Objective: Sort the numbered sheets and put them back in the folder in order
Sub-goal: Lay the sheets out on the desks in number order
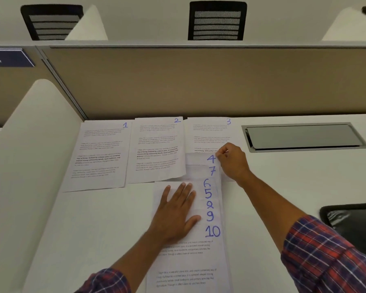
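"Head view: where is sheet 4 (199, 160)?"

"Over the near half of sheet 3 (207, 132), farthest strip of the fanned stack (188, 261). The right hand (232, 161) pinches its top corner. The left hand (175, 214) presses flat on the stack, nearside of sheet 3. Thin, limp paper; it should slide out by that corner."

dim even light, soft focus, curved edges

One head-worn view looks forward and down, close over the desk (93, 218); chairs beyond.
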The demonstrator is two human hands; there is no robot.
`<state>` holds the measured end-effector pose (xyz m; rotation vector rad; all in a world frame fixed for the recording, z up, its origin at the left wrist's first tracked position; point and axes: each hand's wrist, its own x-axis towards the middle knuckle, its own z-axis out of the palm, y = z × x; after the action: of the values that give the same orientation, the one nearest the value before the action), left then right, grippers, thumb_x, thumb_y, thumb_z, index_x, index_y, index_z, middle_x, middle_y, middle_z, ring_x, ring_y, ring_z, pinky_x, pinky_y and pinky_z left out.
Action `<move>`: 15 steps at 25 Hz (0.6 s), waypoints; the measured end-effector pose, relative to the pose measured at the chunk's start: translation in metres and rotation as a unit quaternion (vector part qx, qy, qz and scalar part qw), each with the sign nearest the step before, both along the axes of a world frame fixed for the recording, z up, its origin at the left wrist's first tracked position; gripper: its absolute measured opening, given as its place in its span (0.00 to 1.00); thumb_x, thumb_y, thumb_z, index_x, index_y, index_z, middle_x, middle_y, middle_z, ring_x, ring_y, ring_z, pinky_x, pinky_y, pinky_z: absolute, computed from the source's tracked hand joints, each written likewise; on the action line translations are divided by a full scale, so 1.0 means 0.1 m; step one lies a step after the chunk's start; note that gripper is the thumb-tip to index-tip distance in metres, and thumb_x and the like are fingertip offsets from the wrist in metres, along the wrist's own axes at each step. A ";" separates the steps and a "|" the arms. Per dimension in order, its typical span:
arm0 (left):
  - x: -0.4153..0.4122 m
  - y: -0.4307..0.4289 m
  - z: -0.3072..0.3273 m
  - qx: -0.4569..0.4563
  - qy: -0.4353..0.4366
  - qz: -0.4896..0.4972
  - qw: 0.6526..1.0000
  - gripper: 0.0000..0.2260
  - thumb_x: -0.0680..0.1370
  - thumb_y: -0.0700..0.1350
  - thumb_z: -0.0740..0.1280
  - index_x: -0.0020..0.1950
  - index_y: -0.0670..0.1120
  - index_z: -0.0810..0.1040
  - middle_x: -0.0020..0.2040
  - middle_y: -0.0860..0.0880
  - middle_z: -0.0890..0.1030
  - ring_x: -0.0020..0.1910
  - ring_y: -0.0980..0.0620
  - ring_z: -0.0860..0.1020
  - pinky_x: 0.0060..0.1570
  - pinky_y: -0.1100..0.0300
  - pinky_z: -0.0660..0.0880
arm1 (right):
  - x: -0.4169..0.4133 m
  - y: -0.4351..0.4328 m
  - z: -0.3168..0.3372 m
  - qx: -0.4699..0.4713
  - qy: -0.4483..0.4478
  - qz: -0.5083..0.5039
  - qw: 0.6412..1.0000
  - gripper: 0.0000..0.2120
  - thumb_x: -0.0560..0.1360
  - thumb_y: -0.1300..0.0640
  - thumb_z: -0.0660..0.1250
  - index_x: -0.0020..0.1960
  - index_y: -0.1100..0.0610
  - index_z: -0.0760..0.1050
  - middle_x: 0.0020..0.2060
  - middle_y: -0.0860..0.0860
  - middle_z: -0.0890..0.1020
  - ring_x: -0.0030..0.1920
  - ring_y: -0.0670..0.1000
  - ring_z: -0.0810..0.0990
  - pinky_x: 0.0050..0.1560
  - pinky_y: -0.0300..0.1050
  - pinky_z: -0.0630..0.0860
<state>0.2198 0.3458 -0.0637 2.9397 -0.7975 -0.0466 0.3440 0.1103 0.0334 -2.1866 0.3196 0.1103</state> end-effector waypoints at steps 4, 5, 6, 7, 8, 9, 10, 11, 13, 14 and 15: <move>-0.03 0.03 0.03 -0.013 0.010 -0.010 1.000 0.34 0.84 0.68 0.49 0.84 0.47 0.60 0.85 0.48 0.54 0.84 0.50 0.51 0.79 0.39 0.50 | -0.07 -0.12 0.28 -0.004 -0.067 -0.019 0.998 0.07 0.84 0.56 0.66 0.51 0.60 0.73 0.46 0.50 0.80 0.46 0.49 0.82 0.42 0.39 0.81; -0.04 0.03 0.03 -0.015 0.012 -0.013 1.000 0.34 0.84 0.68 0.50 0.84 0.47 0.61 0.85 0.48 0.54 0.84 0.50 0.51 0.79 0.39 0.50 | -0.09 -0.15 0.37 -0.010 -0.082 -0.025 0.996 0.08 0.84 0.56 0.66 0.52 0.60 0.73 0.45 0.50 0.80 0.44 0.47 0.82 0.40 0.37 0.79; -0.04 0.04 0.03 -0.018 0.014 -0.014 1.000 0.34 0.84 0.68 0.50 0.83 0.48 0.61 0.85 0.48 0.55 0.84 0.50 0.51 0.79 0.39 0.50 | -0.10 -0.18 0.46 -0.020 -0.097 -0.028 0.995 0.08 0.84 0.56 0.66 0.52 0.60 0.73 0.45 0.49 0.80 0.43 0.46 0.81 0.38 0.34 0.77; -0.05 0.04 0.04 -0.021 0.012 -0.016 1.000 0.34 0.84 0.68 0.50 0.83 0.48 0.63 0.85 0.49 0.56 0.84 0.50 0.53 0.79 0.40 0.50 | -0.12 -0.21 0.54 -0.032 -0.113 -0.031 0.993 0.08 0.84 0.55 0.66 0.52 0.60 0.73 0.45 0.49 0.80 0.42 0.45 0.81 0.37 0.33 0.75; -0.05 0.04 0.05 -0.024 0.008 -0.018 1.000 0.34 0.84 0.68 0.50 0.82 0.48 0.64 0.85 0.48 0.57 0.84 0.50 0.54 0.79 0.40 0.50 | -0.14 -0.24 0.62 -0.045 -0.130 -0.029 0.990 0.08 0.84 0.55 0.65 0.52 0.60 0.73 0.44 0.49 0.80 0.41 0.44 0.80 0.35 0.31 0.74; -0.05 0.03 0.07 -0.026 0.006 -0.020 0.999 0.34 0.84 0.68 0.50 0.82 0.48 0.66 0.84 0.49 0.58 0.83 0.50 0.56 0.79 0.41 0.50 | -0.16 -0.27 0.70 -0.059 -0.146 -0.029 0.987 0.08 0.85 0.54 0.65 0.51 0.59 0.72 0.43 0.49 0.79 0.40 0.44 0.80 0.34 0.30 0.73; -0.06 0.01 0.09 -0.027 0.008 -0.021 0.999 0.33 0.84 0.68 0.50 0.81 0.48 0.66 0.84 0.49 0.59 0.83 0.50 0.57 0.79 0.41 0.50 | -0.19 -0.30 0.78 -0.067 -0.161 -0.032 0.984 0.08 0.85 0.54 0.65 0.51 0.59 0.72 0.41 0.48 0.79 0.39 0.44 0.80 0.32 0.29 0.72; -0.06 -0.01 0.11 -0.028 0.011 -0.021 0.999 0.33 0.84 0.68 0.50 0.81 0.48 0.67 0.84 0.49 0.59 0.83 0.51 0.57 0.79 0.42 0.50 | -0.22 -0.33 0.87 -0.069 -0.177 -0.039 0.981 0.09 0.85 0.54 0.64 0.50 0.58 0.71 0.39 0.47 0.79 0.38 0.44 0.81 0.30 0.28 0.72; -0.08 -0.03 0.14 -0.032 0.017 -0.017 0.999 0.33 0.84 0.68 0.50 0.82 0.49 0.66 0.84 0.50 0.59 0.83 0.52 0.56 0.80 0.43 0.49 | -0.29 -0.41 1.06 -0.069 -0.213 -0.051 0.973 0.08 0.85 0.55 0.64 0.50 0.58 0.72 0.37 0.45 0.78 0.37 0.43 0.81 0.29 0.28 0.72; -0.08 -0.03 0.15 -0.034 0.022 -0.014 0.999 0.34 0.84 0.69 0.49 0.82 0.49 0.66 0.84 0.51 0.58 0.83 0.53 0.55 0.80 0.44 0.49 | -0.33 -0.46 1.15 -0.070 -0.232 -0.054 0.969 0.08 0.85 0.56 0.65 0.50 0.58 0.72 0.37 0.45 0.78 0.38 0.41 0.81 0.30 0.27 0.72; -0.08 -0.03 0.16 -0.034 0.024 -0.010 0.999 0.34 0.84 0.69 0.49 0.82 0.49 0.66 0.84 0.51 0.59 0.83 0.53 0.55 0.80 0.44 0.48 | -0.38 -0.52 1.24 -0.069 -0.253 -0.052 0.964 0.07 0.84 0.57 0.65 0.50 0.59 0.73 0.37 0.45 0.78 0.38 0.38 0.81 0.31 0.26 0.72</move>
<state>0.2116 0.3425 -0.0478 2.8549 -0.8065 -0.0898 0.3063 0.0588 0.1575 -2.2372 0.1509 -0.5363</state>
